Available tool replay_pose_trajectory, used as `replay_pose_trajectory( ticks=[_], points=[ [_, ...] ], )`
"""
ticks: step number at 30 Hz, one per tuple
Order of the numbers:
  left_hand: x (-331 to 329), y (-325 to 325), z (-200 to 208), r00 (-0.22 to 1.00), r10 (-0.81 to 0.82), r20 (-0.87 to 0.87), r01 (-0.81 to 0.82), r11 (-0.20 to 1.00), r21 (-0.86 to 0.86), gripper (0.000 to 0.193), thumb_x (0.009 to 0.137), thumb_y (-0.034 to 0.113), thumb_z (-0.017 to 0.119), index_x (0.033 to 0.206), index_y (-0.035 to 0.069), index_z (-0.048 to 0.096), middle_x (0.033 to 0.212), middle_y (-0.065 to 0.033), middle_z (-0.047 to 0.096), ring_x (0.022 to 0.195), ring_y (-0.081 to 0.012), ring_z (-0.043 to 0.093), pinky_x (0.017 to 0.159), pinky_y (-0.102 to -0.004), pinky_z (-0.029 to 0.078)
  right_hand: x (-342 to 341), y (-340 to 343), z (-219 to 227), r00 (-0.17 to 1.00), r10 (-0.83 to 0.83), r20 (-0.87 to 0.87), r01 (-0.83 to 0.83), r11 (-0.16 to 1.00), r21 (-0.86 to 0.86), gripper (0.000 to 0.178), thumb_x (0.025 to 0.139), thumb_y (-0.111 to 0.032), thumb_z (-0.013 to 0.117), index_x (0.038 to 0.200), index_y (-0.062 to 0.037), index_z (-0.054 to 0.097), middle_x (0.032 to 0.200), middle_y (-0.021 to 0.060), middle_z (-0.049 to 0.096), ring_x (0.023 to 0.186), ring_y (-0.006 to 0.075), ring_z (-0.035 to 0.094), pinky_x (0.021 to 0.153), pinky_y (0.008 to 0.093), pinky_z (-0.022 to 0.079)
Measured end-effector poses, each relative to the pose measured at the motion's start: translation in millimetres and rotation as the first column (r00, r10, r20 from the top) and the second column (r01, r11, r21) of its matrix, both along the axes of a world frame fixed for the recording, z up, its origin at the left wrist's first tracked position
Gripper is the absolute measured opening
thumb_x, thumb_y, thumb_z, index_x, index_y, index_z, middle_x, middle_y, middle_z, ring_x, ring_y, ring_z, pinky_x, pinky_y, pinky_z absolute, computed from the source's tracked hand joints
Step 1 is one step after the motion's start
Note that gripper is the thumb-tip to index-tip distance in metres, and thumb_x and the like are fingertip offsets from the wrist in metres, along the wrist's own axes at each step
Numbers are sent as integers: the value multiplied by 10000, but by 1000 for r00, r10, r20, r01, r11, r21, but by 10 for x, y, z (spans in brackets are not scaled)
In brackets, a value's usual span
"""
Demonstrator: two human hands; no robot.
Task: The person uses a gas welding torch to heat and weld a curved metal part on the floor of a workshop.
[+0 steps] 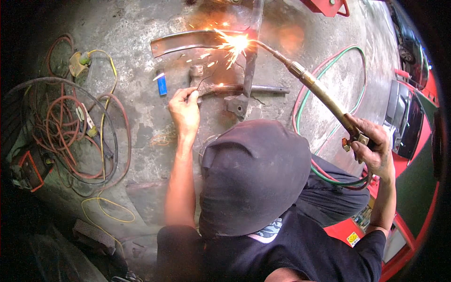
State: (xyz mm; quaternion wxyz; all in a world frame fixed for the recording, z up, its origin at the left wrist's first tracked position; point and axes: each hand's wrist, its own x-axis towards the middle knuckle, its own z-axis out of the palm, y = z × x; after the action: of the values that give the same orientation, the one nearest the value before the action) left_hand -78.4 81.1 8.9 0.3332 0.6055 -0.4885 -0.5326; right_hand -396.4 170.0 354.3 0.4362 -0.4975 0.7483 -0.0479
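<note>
My right hand (375, 146) is wrapped round the valve end of a brass gas torch (324, 94). The torch tip reaches up and left to a burst of sparks. The sparks fly where a curved steel channel (181, 41) meets an upright flat steel bar (251, 70); glare hides the joint itself. My left hand (184, 110) pinches a thin dark wire (212, 75) that bends up toward the sparks. Just beyond my left fingers lies a hammer (270, 89), its handle passing the bar. A blue lighter (162, 85) lies left of the hammer head.
Red and green hoses (362, 61) loop on the concrete floor at right. Tangled cables (66, 127) and a yellow cord (113, 68) lie at left. My dark-trousered knee (256, 174) fills the middle. Cars (403, 117) and a red cabinet (342, 230) stand at right.
</note>
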Motion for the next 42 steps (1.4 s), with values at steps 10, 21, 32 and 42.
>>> replay_pose_trajectory(
  ticks=[10, 21, 32, 42],
  points=[
    [-10, 0, -20, 1000, 16, -26, -15, 1000, 9, 123, 861, -29, 682, 967, -55, 739, 879, -118, 698, 824, -196, 670, 762, -309, 515, -4, 10, 6, 1000, -17, 1, 17, 1000, 11, 565, 831, -161, 685, 1360, 23, 612, 801, 63, 614, 537, 96, 558, 538, 268, 423],
    [-40, 4, -87, 998, 28, -61, -22, 996, 90, 134, 856, -26, 690, 975, -48, 747, 881, -110, 710, 803, -183, 675, 746, -303, 521, -11, 3, 1, 999, 38, -5, -38, 999, -9, 567, 838, -165, 676, 1367, 25, 606, 766, 62, 603, 531, 104, 556, 554, 276, 429],
    [-36, 26, -119, 995, 54, -90, -44, 994, 102, 129, 864, -22, 670, 966, -64, 736, 883, -127, 699, 797, -191, 675, 693, -316, 526, -40, 9, 1, 998, 62, 10, -62, 998, -17, 577, 826, -153, 683, 1369, 26, 605, 779, 76, 611, 537, 114, 552, 549, 286, 423],
    [-43, 19, -99, 998, 9, -55, -6, 998, 59, 115, 888, -19, 674, 981, -47, 737, 906, -83, 693, 782, -169, 677, 681, -295, 547, -13, 7, 9, 1000, 6, 16, -6, 1000, 7, 575, 827, -154, 688, 1368, 21, 608, 797, 80, 614, 544, 112, 551, 546, 282, 421]
  ],
)
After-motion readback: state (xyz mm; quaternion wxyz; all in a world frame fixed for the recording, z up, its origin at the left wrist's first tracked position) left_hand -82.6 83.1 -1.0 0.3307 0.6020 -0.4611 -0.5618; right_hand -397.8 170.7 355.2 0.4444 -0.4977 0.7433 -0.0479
